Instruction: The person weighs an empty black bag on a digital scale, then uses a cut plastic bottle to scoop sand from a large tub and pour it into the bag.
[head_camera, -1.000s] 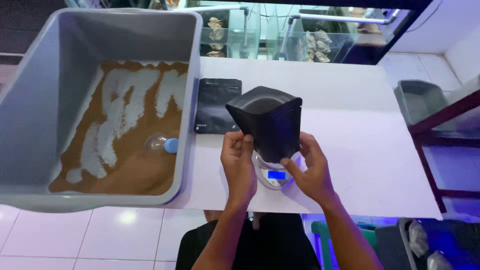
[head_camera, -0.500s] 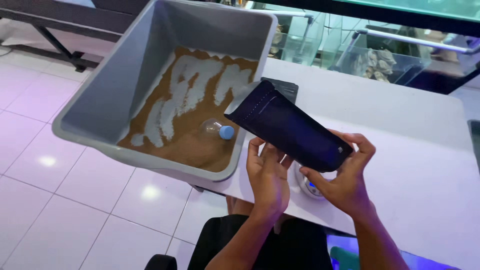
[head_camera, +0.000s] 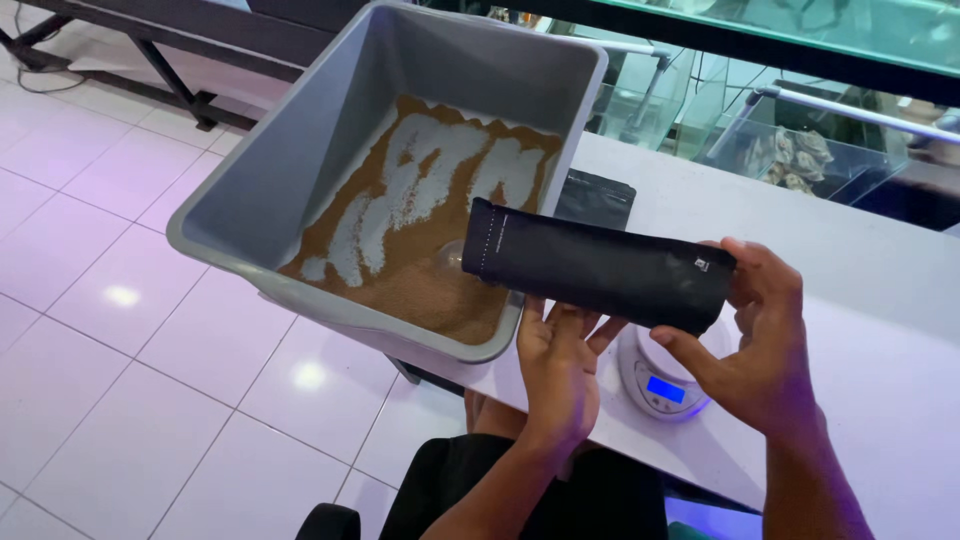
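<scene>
I hold a black stand-up pouch (head_camera: 600, 265) sideways, its mouth end over the rim of a large grey bin (head_camera: 300, 150). My right hand (head_camera: 760, 350) grips the pouch's bottom end. Underneath the middle of the pouch, my left hand (head_camera: 555, 365) supports it with flat fingers. The bin holds brown granules streaked with white powder (head_camera: 420, 215). A clear scoop lies partly hidden behind the pouch's mouth. Below the pouch sits a small round white scale (head_camera: 665, 385) with a blue lit display.
The bin and scale rest on a white table (head_camera: 870, 300). A second flat black pouch (head_camera: 595, 200) lies on the table beside the bin. Glass tanks (head_camera: 800, 150) stand beyond the table. White floor tiles (head_camera: 150, 350) lie to the left.
The pouch went from upright over the scale to lying sideways, its mouth end swung left over the bin. My view shifted left and down.
</scene>
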